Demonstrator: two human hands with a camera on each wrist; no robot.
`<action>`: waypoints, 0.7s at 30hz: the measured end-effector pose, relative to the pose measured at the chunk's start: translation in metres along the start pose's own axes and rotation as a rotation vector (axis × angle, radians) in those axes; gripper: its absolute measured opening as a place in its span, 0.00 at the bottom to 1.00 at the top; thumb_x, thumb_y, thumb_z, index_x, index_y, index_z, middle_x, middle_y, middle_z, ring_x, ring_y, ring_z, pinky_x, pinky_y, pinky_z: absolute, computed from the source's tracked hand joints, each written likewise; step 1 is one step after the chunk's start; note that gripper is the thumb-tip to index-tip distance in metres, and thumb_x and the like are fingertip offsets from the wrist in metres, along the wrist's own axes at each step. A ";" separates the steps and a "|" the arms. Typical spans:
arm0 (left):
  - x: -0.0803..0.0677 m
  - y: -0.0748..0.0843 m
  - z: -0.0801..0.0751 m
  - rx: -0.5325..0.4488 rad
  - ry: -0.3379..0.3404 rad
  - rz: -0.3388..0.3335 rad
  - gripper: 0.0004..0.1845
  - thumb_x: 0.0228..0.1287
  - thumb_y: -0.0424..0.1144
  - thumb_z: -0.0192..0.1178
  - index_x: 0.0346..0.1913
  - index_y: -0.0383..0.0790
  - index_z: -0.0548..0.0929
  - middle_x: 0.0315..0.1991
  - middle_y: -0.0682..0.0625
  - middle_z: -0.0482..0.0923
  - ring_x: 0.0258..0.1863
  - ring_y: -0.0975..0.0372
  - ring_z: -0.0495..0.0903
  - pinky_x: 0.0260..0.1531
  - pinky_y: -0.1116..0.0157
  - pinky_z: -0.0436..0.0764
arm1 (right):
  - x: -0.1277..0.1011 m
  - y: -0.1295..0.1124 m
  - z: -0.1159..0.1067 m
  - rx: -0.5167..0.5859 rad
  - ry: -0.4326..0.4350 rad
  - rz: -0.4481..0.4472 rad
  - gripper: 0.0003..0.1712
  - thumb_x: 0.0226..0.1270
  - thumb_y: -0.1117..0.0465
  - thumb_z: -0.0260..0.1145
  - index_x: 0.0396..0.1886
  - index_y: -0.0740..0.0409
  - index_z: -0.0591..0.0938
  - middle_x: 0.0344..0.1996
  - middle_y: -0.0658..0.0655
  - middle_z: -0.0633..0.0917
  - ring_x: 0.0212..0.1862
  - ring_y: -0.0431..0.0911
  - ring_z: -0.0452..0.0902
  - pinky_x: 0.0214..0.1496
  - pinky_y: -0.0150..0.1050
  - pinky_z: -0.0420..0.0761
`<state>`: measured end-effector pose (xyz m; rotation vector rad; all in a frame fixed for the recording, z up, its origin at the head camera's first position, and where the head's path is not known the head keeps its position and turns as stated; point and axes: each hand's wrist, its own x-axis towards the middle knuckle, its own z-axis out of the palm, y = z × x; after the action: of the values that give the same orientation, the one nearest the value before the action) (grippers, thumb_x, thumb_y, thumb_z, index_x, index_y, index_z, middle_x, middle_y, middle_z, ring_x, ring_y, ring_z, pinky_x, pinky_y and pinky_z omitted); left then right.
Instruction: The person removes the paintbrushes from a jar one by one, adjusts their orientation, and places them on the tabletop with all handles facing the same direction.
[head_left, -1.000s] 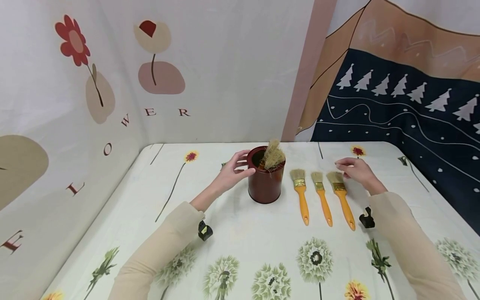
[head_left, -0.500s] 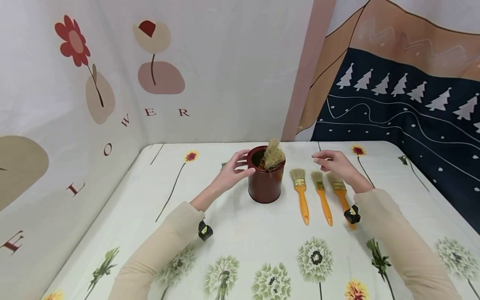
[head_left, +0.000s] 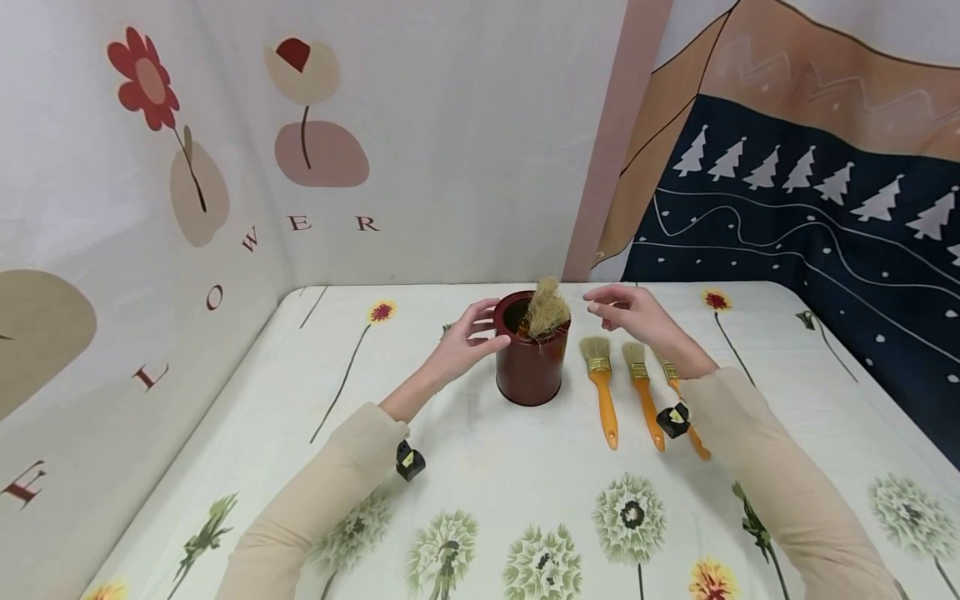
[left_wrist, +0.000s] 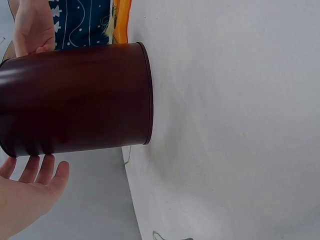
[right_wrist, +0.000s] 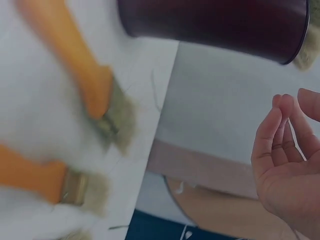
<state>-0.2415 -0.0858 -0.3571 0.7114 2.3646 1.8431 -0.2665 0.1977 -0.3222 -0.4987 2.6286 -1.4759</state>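
Dark red can stands upright near the middle of the desk, which is covered by a pale cloth printed with flowers. A tuft of tan bristles sticks up out of its mouth, leaning to the right side of the rim.

Left hand: on the left side of the can near the rim, fingers spread and gently bent toward the wall. Head view shows fingertips at or touching the rim; in the left wrist view the fingers lie just beside the can and contact cannot be confirmed. Nothing pinched.

Right hand: in the air just right of the can's top, above the bristle ends of the brushes; palm open, fingers loosely bent, holding nothing. Right wrist view agrees: relaxed fingers, empty palm, can across from it.

Three orange-handled brushes lie side by side just right of the can, bristles away from the person: first brush, second brush, third brush, the last partly hidden under the right forearm
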 end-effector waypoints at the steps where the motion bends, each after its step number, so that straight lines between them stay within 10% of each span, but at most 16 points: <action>1: -0.001 0.004 0.000 -0.002 -0.003 0.000 0.31 0.58 0.37 0.58 0.64 0.41 0.58 0.57 0.42 0.62 0.54 0.54 0.66 0.50 0.61 0.69 | 0.002 -0.002 0.001 0.010 0.001 -0.009 0.20 0.65 0.56 0.55 0.53 0.62 0.73 0.43 0.62 0.75 0.35 0.53 0.71 0.41 0.40 0.75; 21: -0.009 0.024 0.003 0.012 -0.008 -0.028 0.31 0.59 0.35 0.57 0.64 0.36 0.57 0.58 0.40 0.61 0.55 0.52 0.65 0.50 0.60 0.69 | 0.029 -0.026 0.013 0.098 -0.094 -0.115 0.23 0.66 0.60 0.53 0.60 0.60 0.67 0.43 0.61 0.73 0.33 0.51 0.70 0.40 0.38 0.75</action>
<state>-0.2254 -0.0826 -0.3375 0.6825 2.3707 1.8133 -0.2841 0.1653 -0.3046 -0.7024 2.4802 -1.5633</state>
